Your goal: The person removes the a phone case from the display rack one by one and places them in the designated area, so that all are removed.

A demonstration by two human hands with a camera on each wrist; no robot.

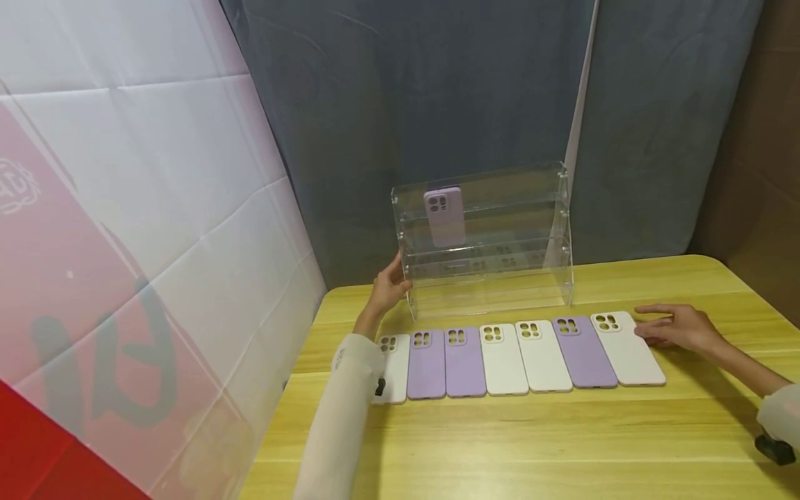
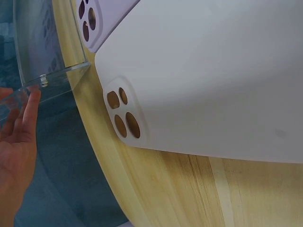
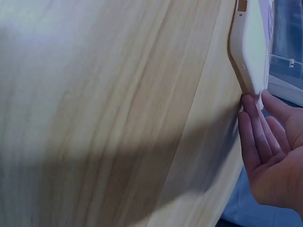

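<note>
My left hand (image 1: 389,288) holds the left side panel of a clear acrylic display stand (image 1: 487,298), thumb at the front edge and fingers along the outside. A lavender phone case (image 1: 446,219) stands upright on an upper tier. In front lies a row of phone cases, white and purple, camera cutouts toward the stand. My right hand (image 1: 681,328) is at the right end of the row, its fingertips touching the right edge of the last white case (image 1: 634,357). The left sleeve partly covers the leftmost white case (image 2: 199,85). Beside that case lies a purple case (image 1: 427,368).
Everything stands on a yellow wood-grain table (image 1: 500,444). A grey curtain (image 1: 406,90) hangs behind the stand, and a white and pink printed cloth (image 1: 187,160) hangs at left. On the right is a brown panel (image 1: 762,167).
</note>
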